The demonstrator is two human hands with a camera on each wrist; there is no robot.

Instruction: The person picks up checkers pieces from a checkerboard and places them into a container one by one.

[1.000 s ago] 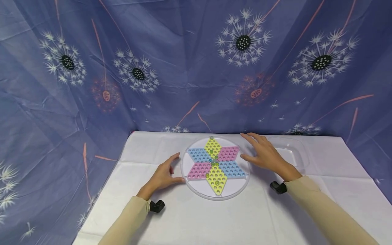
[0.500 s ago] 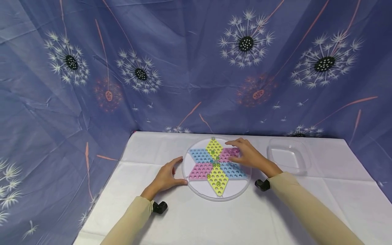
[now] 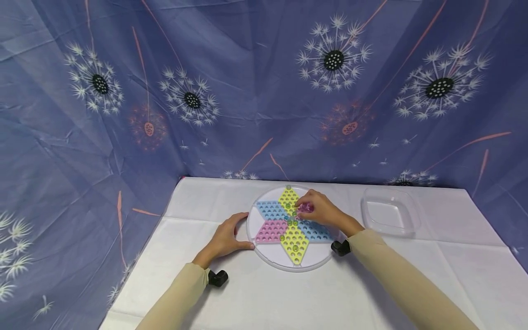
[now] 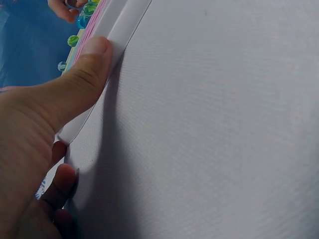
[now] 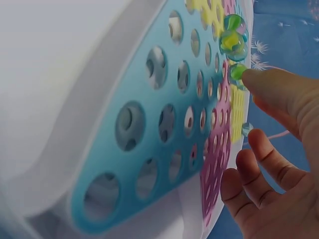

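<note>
A round white Chinese checkers board (image 3: 268, 256) with a yellow, pink and blue star lies on the table. My left hand (image 3: 226, 237) braces the board's left edge, thumb (image 4: 92, 62) against the rim, other fingers spread farther along it. My right hand (image 3: 319, 210) reaches over the pink upper-right point, hiding part of it. Its thumb and index finger pinch a green marble (image 5: 237, 72) near the star's centre; the remaining fingers are bent. Other marbles gather at the centre, including a blue marble (image 3: 286, 218). More green marbles (image 3: 295, 248) sit in the yellow points.
A clear plastic container (image 3: 389, 213) stands right of the board. White cloth (image 3: 280, 298) covers the table. Behind and to the left hangs a blue dandelion-print curtain (image 3: 247, 91). A clear marble (image 3: 288, 187) sits at the board's far tip.
My right hand has moved left from beside the container to the board's centre, its fingers closing at a green marble. My left hand has come up against the rim.
</note>
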